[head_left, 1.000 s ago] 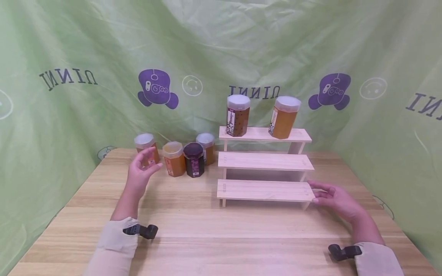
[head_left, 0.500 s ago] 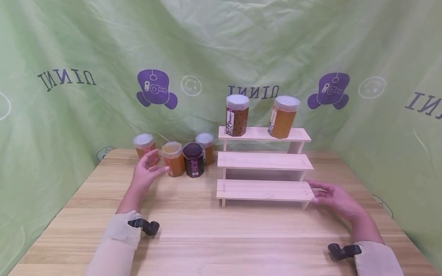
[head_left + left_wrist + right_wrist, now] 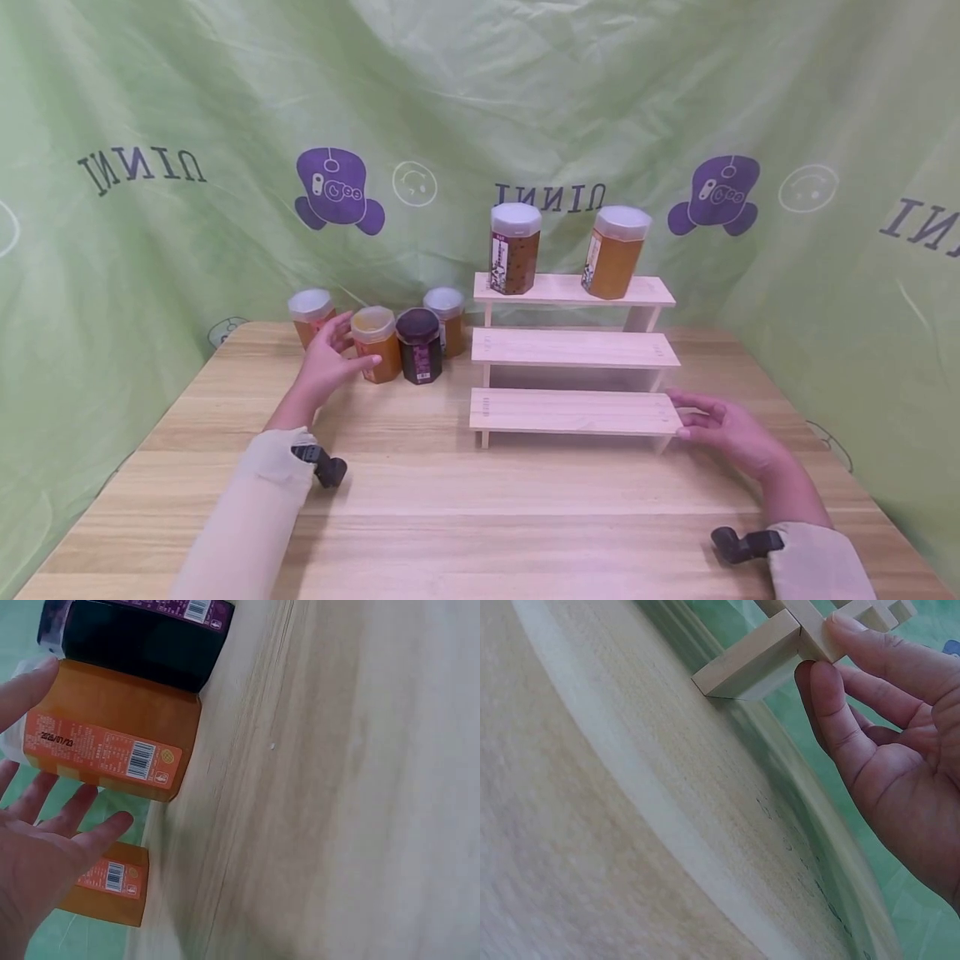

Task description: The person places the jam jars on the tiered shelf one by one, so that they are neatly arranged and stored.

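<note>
My left hand [image 3: 327, 364] reaches around an orange jar [image 3: 384, 357] with a translucent lid. In the left wrist view the thumb [image 3: 28, 691] lies over the jar's lid end; whether it touches cannot be told. The other fingers are spread on the opposite side, apart from the glass. Just behind this hand stands another orange jar [image 3: 306, 327], partly hidden. On the right, my right hand [image 3: 738, 433] pinches the end of the lowest step of a three-tier wooden display stand [image 3: 570, 412], thumb above and fingers below.
A dark purple jar [image 3: 422, 354] touches the orange one, with an amber jar [image 3: 450, 325] behind it. On the top step stand a speckled brown jar [image 3: 517, 258] and a golden jar [image 3: 617, 260]. A green curtain [image 3: 435, 100] hangs behind the wooden table [image 3: 450, 533].
My left hand has moved right and forward, from in front of the leftmost jar to around the orange jar beside it. The right hand stays on the stand's lowest step.
</note>
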A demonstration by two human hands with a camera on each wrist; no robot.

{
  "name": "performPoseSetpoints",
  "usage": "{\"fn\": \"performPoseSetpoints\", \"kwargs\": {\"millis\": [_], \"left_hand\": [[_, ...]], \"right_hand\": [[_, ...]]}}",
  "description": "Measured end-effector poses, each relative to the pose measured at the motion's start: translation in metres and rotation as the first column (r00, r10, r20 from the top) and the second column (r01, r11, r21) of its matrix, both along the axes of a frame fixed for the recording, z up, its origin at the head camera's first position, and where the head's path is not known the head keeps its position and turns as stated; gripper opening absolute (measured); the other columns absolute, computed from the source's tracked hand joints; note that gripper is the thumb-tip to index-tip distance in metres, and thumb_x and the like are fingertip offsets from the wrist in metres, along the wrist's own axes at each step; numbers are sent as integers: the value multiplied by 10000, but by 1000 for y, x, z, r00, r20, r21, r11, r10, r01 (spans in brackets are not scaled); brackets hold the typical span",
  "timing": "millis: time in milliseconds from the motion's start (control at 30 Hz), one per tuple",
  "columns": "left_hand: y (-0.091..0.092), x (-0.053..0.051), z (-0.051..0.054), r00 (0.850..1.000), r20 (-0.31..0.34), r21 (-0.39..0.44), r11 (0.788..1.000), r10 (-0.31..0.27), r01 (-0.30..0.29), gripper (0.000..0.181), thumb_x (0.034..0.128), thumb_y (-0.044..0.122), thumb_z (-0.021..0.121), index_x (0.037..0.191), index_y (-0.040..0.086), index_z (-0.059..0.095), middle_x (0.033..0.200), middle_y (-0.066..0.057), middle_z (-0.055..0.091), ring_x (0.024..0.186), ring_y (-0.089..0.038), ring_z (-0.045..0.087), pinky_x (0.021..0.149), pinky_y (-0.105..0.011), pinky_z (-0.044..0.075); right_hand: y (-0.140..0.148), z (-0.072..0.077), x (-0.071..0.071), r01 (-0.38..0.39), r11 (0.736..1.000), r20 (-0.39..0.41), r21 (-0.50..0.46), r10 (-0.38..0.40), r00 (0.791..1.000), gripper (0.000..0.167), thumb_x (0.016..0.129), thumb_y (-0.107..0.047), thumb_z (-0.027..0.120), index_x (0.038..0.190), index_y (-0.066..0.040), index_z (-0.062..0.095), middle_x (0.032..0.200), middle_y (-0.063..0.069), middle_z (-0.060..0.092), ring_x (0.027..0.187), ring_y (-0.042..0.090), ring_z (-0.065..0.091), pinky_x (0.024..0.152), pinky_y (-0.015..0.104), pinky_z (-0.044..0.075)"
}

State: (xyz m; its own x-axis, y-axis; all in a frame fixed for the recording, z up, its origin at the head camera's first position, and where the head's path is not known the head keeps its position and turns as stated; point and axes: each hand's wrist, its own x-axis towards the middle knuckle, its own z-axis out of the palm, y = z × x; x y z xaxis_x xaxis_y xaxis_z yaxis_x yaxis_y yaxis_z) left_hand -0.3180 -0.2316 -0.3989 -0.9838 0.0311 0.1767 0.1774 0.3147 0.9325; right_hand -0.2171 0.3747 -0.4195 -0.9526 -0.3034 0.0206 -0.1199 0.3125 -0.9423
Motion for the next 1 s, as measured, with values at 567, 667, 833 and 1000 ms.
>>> {"fn": "performPoseSetpoints", "kwargs": {"millis": [567, 667, 833, 1000], "left_hand": [[10, -12, -1, 997, -48, -39, 997, 68, -70, 926, 733, 99, 863, 1487, 56, 327, 1452, -227, 426, 1282, -426, 437, 1063, -543, 373], [10, -10, -1, 995, -55, -17, 996, 83, -84, 926, 709, 90, 876, 1472, 46, 352, 1433, -227, 451, 1266, -406, 460, 1054, -525, 390], [11, -1, 0, 993, -49, 17, 994, 111, -110, 921, 701, 94, 881, 1464, 55, 366, 1414, -207, 476, 1243, -362, 490, 1039, -481, 419], [8, 8, -1, 990, -56, 21, 992, 129, -128, 923, 686, 94, 890, 1452, 52, 378, 1388, -192, 503, 1226, -341, 508, 1026, -464, 432]], "right_hand": [[1, 0, 0, -4, 1000, 11, -14, 4, 1000, 652, 894, -20, 665, 1439, 108, 330, 1190, -36, 661, 1049, 105, 643, 892, 193, 495], [0, 1, -1, -2, 1000, 17, -10, 3, 1000, 659, 892, -31, 672, 1442, 101, 334, 1198, -24, 658, 1054, 107, 641, 895, 194, 494], [0, 2, -1, 7, 1000, 15, 1, -7, 1000, 659, 891, -43, 680, 1441, 96, 345, 1197, -44, 657, 1053, 101, 642, 893, 184, 490], [0, 1, 0, 4, 1000, 13, -6, -4, 1000, 654, 892, -35, 675, 1437, 105, 343, 1211, -44, 649, 1057, 103, 640, 897, 181, 486]]}}
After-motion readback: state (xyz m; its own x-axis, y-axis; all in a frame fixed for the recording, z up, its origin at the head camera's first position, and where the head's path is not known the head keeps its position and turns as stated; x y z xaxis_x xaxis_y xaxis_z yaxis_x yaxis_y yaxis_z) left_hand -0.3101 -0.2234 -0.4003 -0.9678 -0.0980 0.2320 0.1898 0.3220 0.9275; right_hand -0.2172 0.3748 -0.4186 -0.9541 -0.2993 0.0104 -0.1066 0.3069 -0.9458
